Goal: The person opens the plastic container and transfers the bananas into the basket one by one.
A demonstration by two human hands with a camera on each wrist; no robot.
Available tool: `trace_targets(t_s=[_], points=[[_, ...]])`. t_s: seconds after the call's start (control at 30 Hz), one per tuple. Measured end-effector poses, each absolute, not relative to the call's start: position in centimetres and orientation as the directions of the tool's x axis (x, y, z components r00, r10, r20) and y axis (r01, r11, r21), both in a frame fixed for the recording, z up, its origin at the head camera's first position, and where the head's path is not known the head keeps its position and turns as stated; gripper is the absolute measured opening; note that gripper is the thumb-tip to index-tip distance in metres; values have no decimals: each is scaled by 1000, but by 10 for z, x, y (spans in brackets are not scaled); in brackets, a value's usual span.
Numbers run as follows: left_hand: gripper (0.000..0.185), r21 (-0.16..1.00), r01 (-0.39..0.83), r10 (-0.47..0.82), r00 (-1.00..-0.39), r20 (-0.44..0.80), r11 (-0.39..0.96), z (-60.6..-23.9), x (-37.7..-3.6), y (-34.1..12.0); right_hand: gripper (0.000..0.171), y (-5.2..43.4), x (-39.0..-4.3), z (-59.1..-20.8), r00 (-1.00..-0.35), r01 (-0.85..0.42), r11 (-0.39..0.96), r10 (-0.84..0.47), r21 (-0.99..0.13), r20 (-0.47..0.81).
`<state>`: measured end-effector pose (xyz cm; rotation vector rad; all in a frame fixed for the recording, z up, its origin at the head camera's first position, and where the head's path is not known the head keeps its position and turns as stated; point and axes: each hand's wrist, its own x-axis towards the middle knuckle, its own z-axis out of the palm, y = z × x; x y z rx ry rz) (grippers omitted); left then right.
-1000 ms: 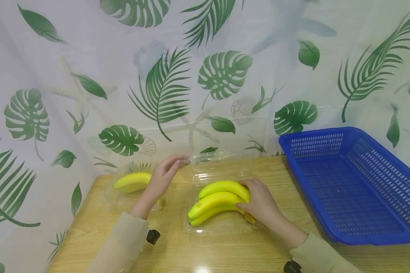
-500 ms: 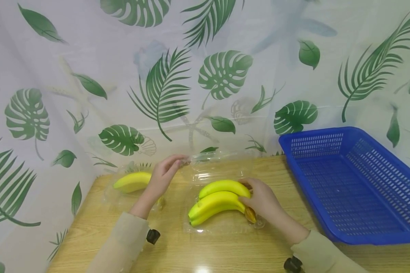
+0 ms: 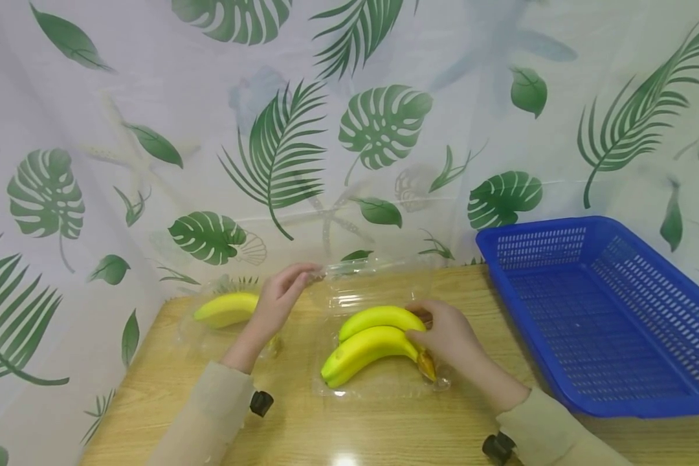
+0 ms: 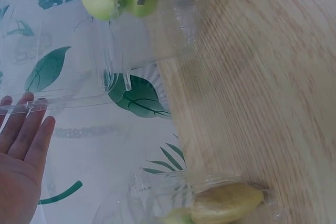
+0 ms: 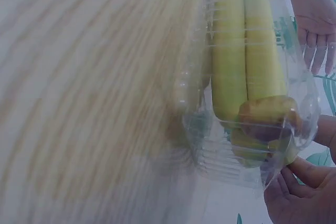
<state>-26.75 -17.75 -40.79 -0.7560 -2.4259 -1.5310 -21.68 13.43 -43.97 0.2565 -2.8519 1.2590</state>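
Observation:
Two yellow bananas (image 3: 369,349) lie side by side in a clear plastic clamshell box (image 3: 378,388), whose lid (image 3: 373,285) stands raised at the back. My right hand (image 3: 448,336) grips the right end of the rear banana (image 3: 378,318), thumb in front and fingers behind. The front banana's brown tip (image 5: 268,117) shows below that hand. With its fingers nearly straight, my left hand (image 3: 279,298) touches the left edge of the lid; the left wrist view shows the fingertips (image 4: 38,103) against the clear plastic.
Another clear box (image 3: 189,333) with a banana (image 3: 224,310) inside stands at the left, partly behind my left forearm. A blue perforated basket (image 3: 515,310) occupies the right side of the wooden table (image 3: 303,433). A leaf-patterned curtain (image 3: 384,194) hangs behind.
My right hand has moved slightly up and back with the rear banana's end. The thumb has come off the front banana, uncovering its brown tip. My left hand stays put.

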Motion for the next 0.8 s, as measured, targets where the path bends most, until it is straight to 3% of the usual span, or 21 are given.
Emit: trace_targets(t_s=[0.8], points=[[35,798,502,323,-856,404,333,-407,-265,-176,34,129,-219,-432,-983,-151,651,-179,-744,43]])
